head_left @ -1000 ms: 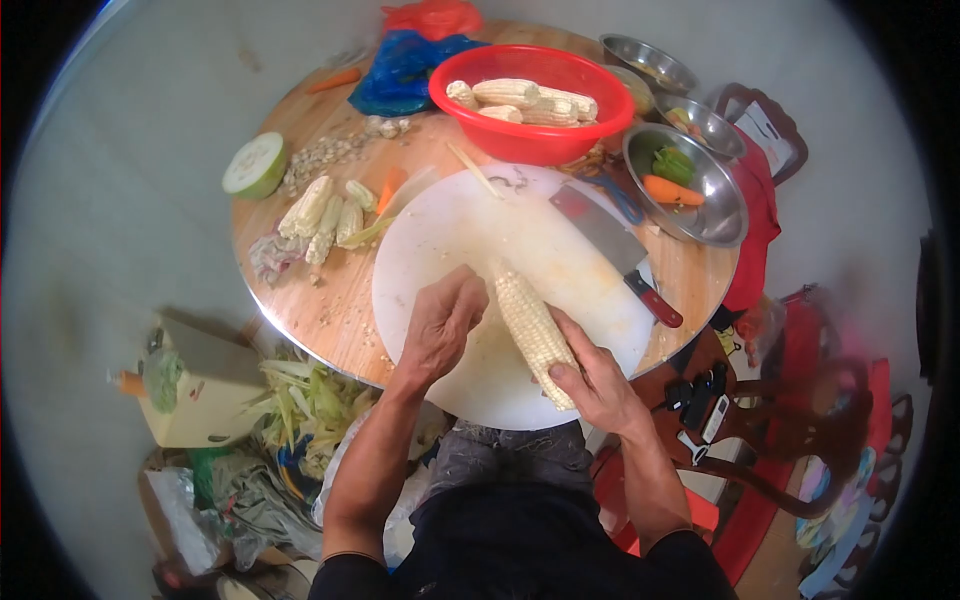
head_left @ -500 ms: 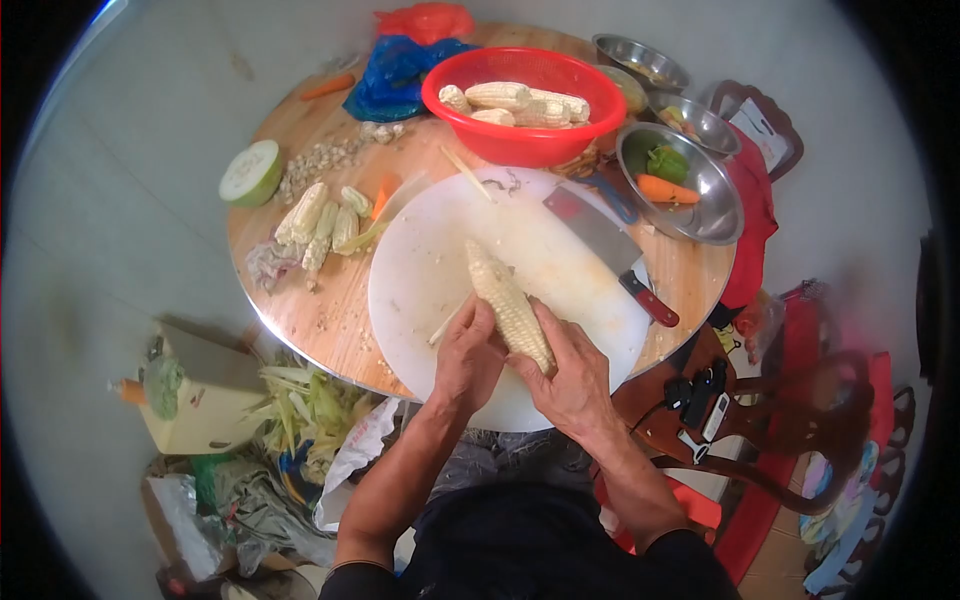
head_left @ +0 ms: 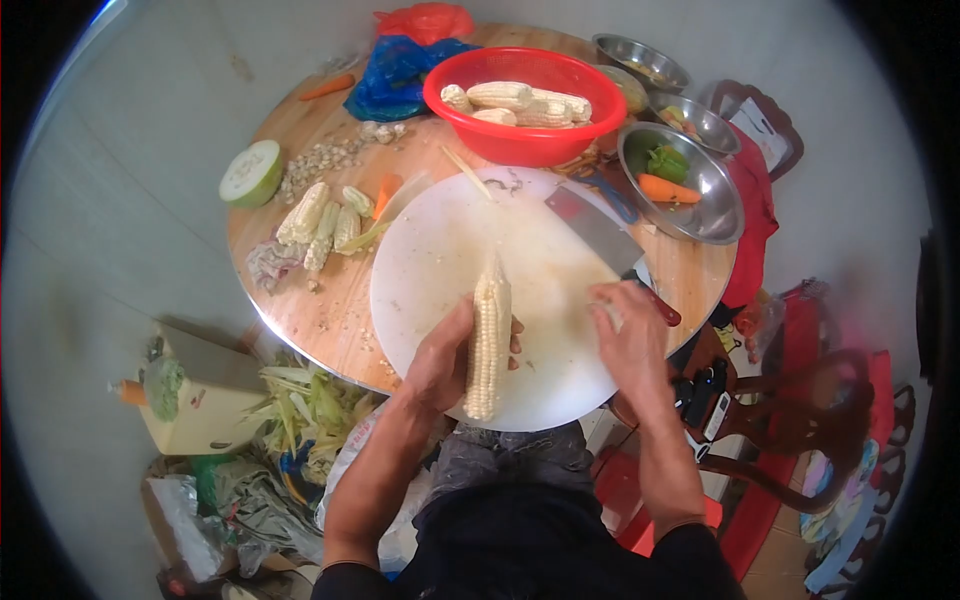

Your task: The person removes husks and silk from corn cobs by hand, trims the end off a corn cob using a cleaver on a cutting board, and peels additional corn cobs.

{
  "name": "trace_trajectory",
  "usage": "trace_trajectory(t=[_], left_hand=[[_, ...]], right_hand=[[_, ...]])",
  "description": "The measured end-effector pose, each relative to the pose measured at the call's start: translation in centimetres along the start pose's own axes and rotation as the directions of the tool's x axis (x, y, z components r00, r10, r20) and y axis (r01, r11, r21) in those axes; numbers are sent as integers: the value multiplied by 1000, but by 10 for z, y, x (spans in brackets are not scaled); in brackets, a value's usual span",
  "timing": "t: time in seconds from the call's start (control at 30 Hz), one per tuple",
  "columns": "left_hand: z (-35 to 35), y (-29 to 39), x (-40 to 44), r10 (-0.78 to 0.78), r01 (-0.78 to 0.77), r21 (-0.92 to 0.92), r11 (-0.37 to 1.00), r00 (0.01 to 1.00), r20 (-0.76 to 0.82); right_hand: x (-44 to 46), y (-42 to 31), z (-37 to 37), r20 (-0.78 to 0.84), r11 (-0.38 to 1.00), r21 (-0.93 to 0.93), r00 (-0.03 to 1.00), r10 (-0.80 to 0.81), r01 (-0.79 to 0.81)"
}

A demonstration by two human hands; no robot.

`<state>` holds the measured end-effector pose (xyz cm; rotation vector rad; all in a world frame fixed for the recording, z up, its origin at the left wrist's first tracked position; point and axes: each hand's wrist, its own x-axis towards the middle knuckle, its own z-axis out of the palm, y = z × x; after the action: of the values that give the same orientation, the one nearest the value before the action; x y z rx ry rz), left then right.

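Note:
My left hand [head_left: 445, 352] is wrapped around a husked ear of corn [head_left: 489, 345], held lengthwise over the round white cutting board [head_left: 420, 235]. To the right, my right hand [head_left: 635, 335] is off the corn, its fingers curled together above the board's edge. A pale bit seems to show between those fingers, too small to name. Just beside that hand lies a cleaver [head_left: 597, 232], its blade flat on the board and its dark red handle partly covered by the hand. A thin pale strip [head_left: 466, 172] rests on the board's far edge.
Behind the board stands a red basket [head_left: 522, 145] of husked corn. Steel bowls [head_left: 722, 222] with vegetables line the right side. Small corn ears [head_left: 310, 215], a cut melon [head_left: 252, 172] and a blue bag [head_left: 385, 85] lie leftward. Husks [head_left: 305, 410] sit below the table.
My right hand has let go of the corn and moved right, close to the cleaver handle. My left hand has turned the ear more upright in view and shifted slightly left.

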<state>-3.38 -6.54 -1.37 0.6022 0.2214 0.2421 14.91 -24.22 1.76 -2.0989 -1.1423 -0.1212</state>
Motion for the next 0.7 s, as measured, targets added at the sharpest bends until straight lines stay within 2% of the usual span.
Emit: trace_trajectory(t=[0.03, 0.07, 0.1, 0.13, 0.17, 0.2, 0.23, 0.27, 0.3, 0.33, 0.37, 0.4, 0.43, 0.47, 0.5, 0.53, 0.57, 0.6, 0.63, 0.67, 0.7], left_hand=[[0, 8, -7, -6, 7, 155, 988, 1000, -6], [2, 15, -13, -12, 15, 307, 952, 1000, -12], [4, 22, -17, -17, 24, 407, 913, 1000, -21], [6, 26, -22, -21, 27, 405, 914, 1000, -21], [8, 30, -26, -5, 37, 610, 792, 998, -55], [10, 32, -30, 20, 54, 780, 624, 996, -86], [14, 31, -33, 18, 60, 778, 625, 996, -91], [18, 28, -37, 156, -17, 940, 342, 987, -39], [23, 24, -39, 262, -64, 998, 15, 963, 58], [28, 21, -40, 253, -63, 998, 17, 966, 57], [32, 18, -39, 272, -10, 999, -41, 962, 20], [36, 16, -40, 292, 45, 994, -98, 956, -14], [40, 14, -40, 278, 44, 994, -96, 960, -16], [44, 12, -40, 295, 74, 982, -172, 955, -21], [45, 10, -40, 312, 104, 964, -247, 950, -23], [45, 6, -38, 302, 101, 964, -245, 953, -23], [45, 3, -38, 334, 113, 945, -308, 943, -4], [45, 0, -36, 366, 125, 921, -370, 930, 21], [44, -1, -35, 358, 120, 921, -371, 933, 23], [43, -1, -35, 356, 112, 884, -453, 932, 65], [43, -2, -35, 350, 105, 840, -532, 931, 105]], right_hand=[[5, 9, -9, -11, 968, -232, 995, -97, 92], [10, 26, -13, -10, 968, -232, 995, -98, 93], [13, 47, -12, 28, 923, -379, 998, -59, 65], [16, 58, -13, 60, 854, -519, 998, -12, 41], [19, 63, -16, 61, 853, -521, 998, -8, 39], [23, 64, -19, 131, 839, -544, 989, 75, 8], [26, 64, -20, 200, 823, -567, 967, 160, -19], [30, 64, -19, 207, 824, -566, 964, 166, -21], [33, 63, -19, 233, 818, -575, 960, 153, 9], [36, 64, -19, 257, 811, -584, 956, 141, 38], [38, 67, -19, 257, 810, -586, 954, 154, 27], [39, 70, -19, 251, 823, -562, 965, 75, 82], [39, 73, -18, 243, 831, -539, 970, -4, 139], [38, 71, -19, 246, 830, -542, 969, 9, 130], [39, 64, -20, 224, 887, -458, 973, 61, 50], [40, 57, -21, 204, 930, -366, 972, 113, -31], [37, 51, -23, 204, 929, -368, 971, 125, -42], [33, 43, -26, 196, 974, -189, 967, 162, -125], [28, 35, -29, 194, 980, -3, 961, 198, -201], [23, 24, -32, 194, 978, -3, 959, 206, -209], [15, 11, -36, 228, 966, 73, 947, 225, -247]])
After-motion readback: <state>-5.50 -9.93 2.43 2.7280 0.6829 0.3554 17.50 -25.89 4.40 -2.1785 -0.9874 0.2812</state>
